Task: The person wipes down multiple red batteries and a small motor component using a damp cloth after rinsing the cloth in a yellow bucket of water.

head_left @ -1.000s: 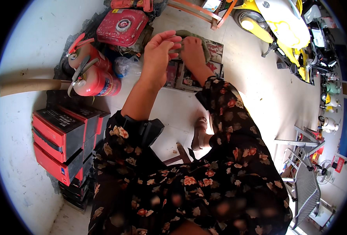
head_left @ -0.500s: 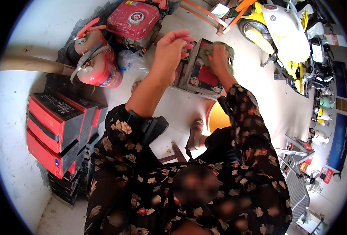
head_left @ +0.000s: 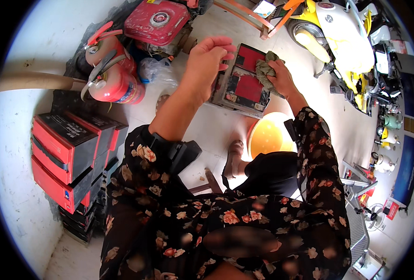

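Observation:
A worn, box-shaped block with a black and red top point(head_left: 248, 87), like a large battery, stands on the floor in front of me. My right hand point(head_left: 282, 78) grips a crumpled grey-green cloth point(head_left: 265, 73) at the block's right edge. Above the block's left side is my left hand point(head_left: 208, 63), its fingers loosely bent and apart with nothing seen in them. That hand and forearm partly cover a second dark part beside the block; I cannot tell whether the fingertips touch it.
A yellow-orange bucket point(head_left: 268, 136) sits near my foot. Red fire extinguishers point(head_left: 116, 86) and a red engine tank point(head_left: 158, 21) stand at the left, above stacked red-and-black boxes point(head_left: 53, 158). A yellow-and-white scooter point(head_left: 342, 42) is at the far right, with a metal ladder point(head_left: 356, 182) nearer.
My right hand has drawn the cloth rightward across the block's top to its edge, uncovering more red surface. My left hand has barely moved. More of the bucket shows.

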`<state>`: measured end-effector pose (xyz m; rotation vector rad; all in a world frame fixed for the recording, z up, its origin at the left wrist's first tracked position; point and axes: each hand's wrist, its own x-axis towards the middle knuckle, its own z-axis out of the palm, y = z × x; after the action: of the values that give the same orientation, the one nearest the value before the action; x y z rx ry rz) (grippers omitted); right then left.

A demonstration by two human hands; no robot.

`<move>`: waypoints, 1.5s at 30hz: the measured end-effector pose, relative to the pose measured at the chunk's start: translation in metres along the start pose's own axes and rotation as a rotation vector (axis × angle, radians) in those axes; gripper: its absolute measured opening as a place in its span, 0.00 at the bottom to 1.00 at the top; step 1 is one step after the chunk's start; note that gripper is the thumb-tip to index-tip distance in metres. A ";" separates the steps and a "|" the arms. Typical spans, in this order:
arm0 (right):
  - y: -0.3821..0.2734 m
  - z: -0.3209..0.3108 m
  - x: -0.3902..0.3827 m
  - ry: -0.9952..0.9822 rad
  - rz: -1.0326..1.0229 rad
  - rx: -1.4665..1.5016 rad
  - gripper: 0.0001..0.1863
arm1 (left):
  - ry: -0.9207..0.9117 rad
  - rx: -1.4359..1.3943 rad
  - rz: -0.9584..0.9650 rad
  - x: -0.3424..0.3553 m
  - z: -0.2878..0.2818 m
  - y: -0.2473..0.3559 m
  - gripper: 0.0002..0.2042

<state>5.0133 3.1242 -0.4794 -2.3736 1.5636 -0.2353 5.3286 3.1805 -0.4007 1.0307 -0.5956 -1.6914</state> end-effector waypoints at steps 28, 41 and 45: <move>-0.040 0.018 0.062 0.072 0.008 -0.183 0.18 | 0.036 -0.046 0.102 0.003 -0.013 0.004 0.13; 0.014 -0.061 -0.052 -0.039 0.446 0.129 0.16 | -0.145 1.032 0.474 0.041 -0.001 -0.051 0.21; -0.006 -0.063 -0.080 0.089 0.509 0.384 0.15 | -0.255 1.527 0.580 0.059 0.026 -0.104 0.24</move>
<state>4.9684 3.1901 -0.4166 -1.6408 1.8991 -0.4801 5.2471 3.1604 -0.4896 1.3741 -2.2638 -0.6251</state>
